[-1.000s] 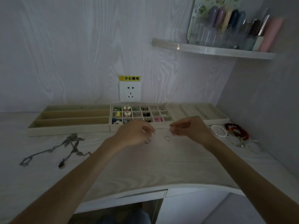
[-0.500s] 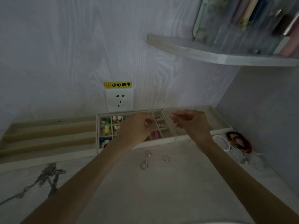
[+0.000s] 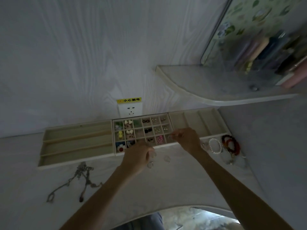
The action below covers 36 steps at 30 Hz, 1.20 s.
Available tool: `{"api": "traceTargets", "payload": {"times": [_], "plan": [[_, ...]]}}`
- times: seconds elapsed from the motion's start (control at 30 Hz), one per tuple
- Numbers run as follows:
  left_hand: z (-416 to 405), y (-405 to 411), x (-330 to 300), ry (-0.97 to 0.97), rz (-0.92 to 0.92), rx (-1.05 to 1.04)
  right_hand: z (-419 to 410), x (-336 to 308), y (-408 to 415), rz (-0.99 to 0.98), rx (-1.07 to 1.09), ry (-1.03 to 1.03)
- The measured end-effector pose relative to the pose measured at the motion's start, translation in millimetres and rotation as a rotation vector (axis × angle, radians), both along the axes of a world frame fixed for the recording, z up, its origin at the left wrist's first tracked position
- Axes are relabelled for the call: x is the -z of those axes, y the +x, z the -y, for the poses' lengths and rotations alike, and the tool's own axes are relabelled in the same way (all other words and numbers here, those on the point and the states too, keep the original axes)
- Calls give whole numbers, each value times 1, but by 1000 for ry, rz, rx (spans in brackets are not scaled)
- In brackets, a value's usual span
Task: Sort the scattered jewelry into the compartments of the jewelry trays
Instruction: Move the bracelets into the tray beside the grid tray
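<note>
Right hand (image 3: 186, 140) pinches a tiny blurry thing over the gridded cream tray (image 3: 163, 145) mid-frame, left hand (image 3: 137, 159) loosely curled by small silver rings (image 3: 167, 158).

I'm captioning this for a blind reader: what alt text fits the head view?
Two bare hands reach over a dim white desk: the right hand pinches something small over the grid tray, the left hand hovers by three loose rings. Necklaces lie left, bracelets right.

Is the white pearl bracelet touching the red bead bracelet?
Cannot tell. In the head view the pearl bracelet lies just left of the red bead bracelet; dim light hides any gap.
</note>
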<state>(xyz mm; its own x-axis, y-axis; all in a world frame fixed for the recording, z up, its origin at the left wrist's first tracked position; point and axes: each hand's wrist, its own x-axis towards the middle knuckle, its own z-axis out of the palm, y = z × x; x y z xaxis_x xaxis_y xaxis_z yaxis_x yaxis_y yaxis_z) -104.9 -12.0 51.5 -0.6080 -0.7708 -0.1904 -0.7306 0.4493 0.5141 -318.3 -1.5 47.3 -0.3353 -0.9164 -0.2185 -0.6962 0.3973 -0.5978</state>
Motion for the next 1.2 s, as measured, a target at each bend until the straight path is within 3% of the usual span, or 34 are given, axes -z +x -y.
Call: {"api": "traceTargets", "payload": {"times": [0.33,0.53,0.67,0.8,1.0,1.1,1.2], "plan": [[-14,-1,3,74,133,23,6,-2,-1,-176,-138,-28],[-13,4,14,51,189,11,-3,1,-14,-519,-502,-41],[-14,0,16,-19,132,-35,2,4,-18,-711,-650,-51],[-17,-3,16,-109,187,-11,4,5,-17,-644,-670,-51],[-19,-2,19,-187,372,119,-36,1,-7,-344,-590,-273],[-19,-1,22,-228,459,195,-58,10,4,-235,-588,-184],[-25,-3,22,-223,329,140,-63,24,5,-165,-534,-58]]}}
